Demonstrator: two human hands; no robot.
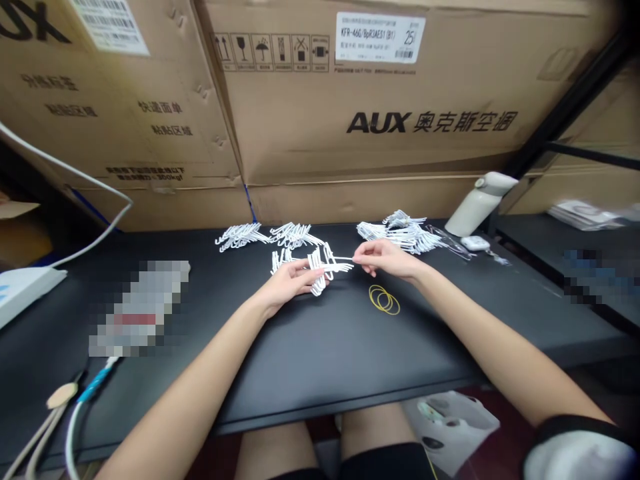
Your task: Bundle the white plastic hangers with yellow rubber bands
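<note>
My left hand is closed around a bunch of small white hangers, just above the dark table. My right hand pinches the end of a single white hanger that sticks out to the right of the bunch. A few more white hangers lie partly hidden behind my left hand. Further back are two piles of white hangers, one on the left and one in the middle. A larger heap of hangers lies behind my right hand. Yellow rubber bands lie below that hand.
Large cardboard boxes stand along the back. At the back right are a white bottle and a small white case. On the left lie a blurred-out device with a cable and a white box. A plastic bag is below the table.
</note>
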